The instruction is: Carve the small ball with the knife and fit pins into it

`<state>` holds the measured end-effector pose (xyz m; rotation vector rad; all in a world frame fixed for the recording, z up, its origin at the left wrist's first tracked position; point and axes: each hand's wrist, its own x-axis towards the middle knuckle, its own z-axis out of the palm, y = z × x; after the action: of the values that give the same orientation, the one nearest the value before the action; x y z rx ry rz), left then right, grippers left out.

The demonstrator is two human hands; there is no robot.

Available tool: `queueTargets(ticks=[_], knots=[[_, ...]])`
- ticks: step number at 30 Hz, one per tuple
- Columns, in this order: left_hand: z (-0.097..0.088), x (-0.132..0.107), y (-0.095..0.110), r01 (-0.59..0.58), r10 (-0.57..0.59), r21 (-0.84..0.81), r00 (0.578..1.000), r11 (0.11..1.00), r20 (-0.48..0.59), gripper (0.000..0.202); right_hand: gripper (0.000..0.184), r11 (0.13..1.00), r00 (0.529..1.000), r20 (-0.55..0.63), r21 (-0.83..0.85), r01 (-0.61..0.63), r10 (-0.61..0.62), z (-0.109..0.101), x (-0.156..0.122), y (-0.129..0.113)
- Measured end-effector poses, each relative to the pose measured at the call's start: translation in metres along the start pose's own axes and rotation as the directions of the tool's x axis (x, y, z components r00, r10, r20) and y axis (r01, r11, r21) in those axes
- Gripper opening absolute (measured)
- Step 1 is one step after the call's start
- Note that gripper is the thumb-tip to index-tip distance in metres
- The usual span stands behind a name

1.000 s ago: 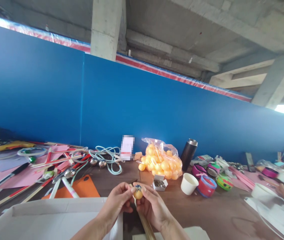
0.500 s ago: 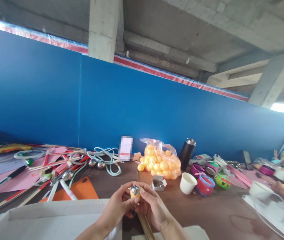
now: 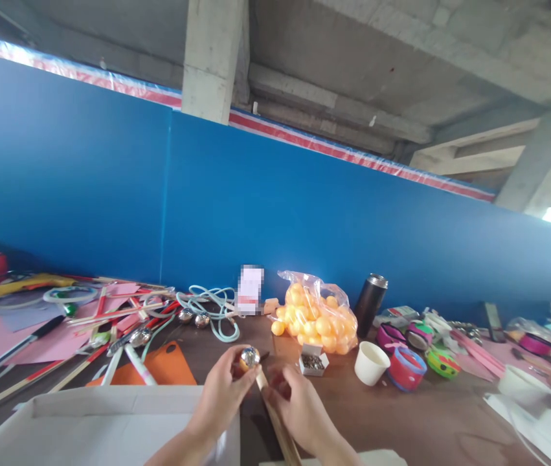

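My left hand is closed around a shiny ball, silver on top with orange showing lower down. The thumb and forefinger press against its sides. My right hand is just to the right, apart from the ball, with its fingers curled in; what they hold, if anything, is hidden. A wooden stick runs between the two hands, its pale upper end close to my left thumb. Beyond my right hand stands a small open box of small metal pieces, in front of a clear bag of orange balls.
A white paper cup, a black bottle and colourful wrapped bands stand to the right. White paper lies at front left, with an orange sheet, sticks and pale tubing behind. Part of another person's hand shows at far right.
Both hands were together on the ball. My right hand has come away to the right, while my left hand has shifted slightly left with the ball. The stick's upper end now shows.
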<state>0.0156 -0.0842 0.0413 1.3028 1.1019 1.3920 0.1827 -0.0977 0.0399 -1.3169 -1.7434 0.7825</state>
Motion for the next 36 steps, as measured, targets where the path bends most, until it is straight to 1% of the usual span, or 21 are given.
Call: queueTargets(ticks=[1,3,5,7,8,10,13,17,19,21,23,25,27,29,31,34,36], knots=[[-0.003,0.003,-0.001,0.019,-0.019,-0.003,0.999,1.0,-0.041,0.04,0.027,0.989,1.0,0.006,-0.146,0.012,-0.012,-0.001,-0.001,0.003],[-0.007,0.009,-0.005,0.037,-0.037,-0.012,0.996,0.999,-0.083,0.044,0.032,0.941,1.0,0.029,-0.337,0.01,0.0,-0.001,-0.004,0.008],[-0.011,0.014,-0.009,0.041,-0.043,-0.014,0.993,0.999,-0.112,0.05,0.033,0.901,0.999,0.037,-0.435,-0.003,0.022,0.0,-0.007,0.009],[-0.013,0.017,-0.013,0.036,-0.037,-0.006,0.993,0.999,-0.113,0.054,0.028,0.879,0.999,0.029,-0.476,-0.026,0.046,0.002,-0.009,0.008],[-0.014,0.019,-0.015,0.031,-0.031,-0.002,0.994,1.0,-0.109,0.054,0.028,0.882,0.998,0.026,-0.469,-0.042,0.062,0.002,-0.009,0.007],[-0.016,0.024,-0.019,0.032,-0.034,-0.016,0.992,0.999,-0.118,0.051,0.026,0.913,0.993,0.039,-0.4,-0.085,0.11,0.003,-0.007,0.006],[-0.021,0.033,-0.024,0.074,-0.091,-0.11,0.982,0.991,-0.168,0.051,0.015,0.958,0.986,0.066,-0.252,-0.134,0.156,0.004,-0.003,0.005],[-0.026,0.044,-0.031,0.115,-0.167,-0.237,0.963,0.965,-0.213,0.051,0.006,0.989,0.989,-0.018,-0.025,-0.144,0.144,0.004,0.0,0.002],[-0.027,0.046,-0.033,0.145,-0.203,-0.255,0.954,0.956,-0.22,0.049,0.012,0.988,0.991,-0.021,0.081,-0.133,0.136,0.005,-0.001,-0.004],[-0.026,0.046,-0.034,0.159,-0.208,-0.22,0.953,0.962,-0.219,0.045,0.024,0.985,0.994,-0.001,0.138,-0.107,0.108,0.006,-0.003,-0.012],[-0.024,0.044,-0.034,0.15,-0.181,-0.158,0.962,0.976,-0.206,0.041,0.033,0.983,0.997,0.027,0.169,-0.077,0.073,0.008,-0.005,-0.019],[-0.023,0.042,-0.033,0.144,-0.166,-0.125,0.969,0.982,-0.186,0.039,0.039,0.981,0.997,0.067,0.187,-0.055,0.043,0.012,-0.006,-0.022],[-0.022,0.041,-0.033,0.145,-0.164,-0.123,0.973,0.982,-0.16,0.041,0.042,0.982,0.994,0.104,0.184,-0.048,0.029,0.015,-0.007,-0.021],[-0.022,0.04,-0.032,0.141,-0.157,-0.117,0.978,0.983,-0.135,0.043,0.042,0.984,0.993,0.111,0.172,-0.046,0.027,0.017,-0.007,-0.019],[-0.023,0.039,-0.031,0.137,-0.147,-0.085,0.981,0.987,-0.129,0.042,0.042,0.984,0.996,0.085,0.174,-0.04,0.025,0.016,-0.007,-0.017],[-0.023,0.038,-0.029,0.13,-0.13,-0.008,0.982,0.992,-0.14,0.04,0.042,0.981,1.0,0.008,0.191,-0.017,0.016,0.013,-0.006,-0.017],[-0.022,0.037,-0.027,0.113,-0.11,0.024,0.986,0.993,-0.124,0.041,0.04,0.985,1.0,-0.025,0.173,-0.009,0.014,0.013,-0.006,-0.018]])
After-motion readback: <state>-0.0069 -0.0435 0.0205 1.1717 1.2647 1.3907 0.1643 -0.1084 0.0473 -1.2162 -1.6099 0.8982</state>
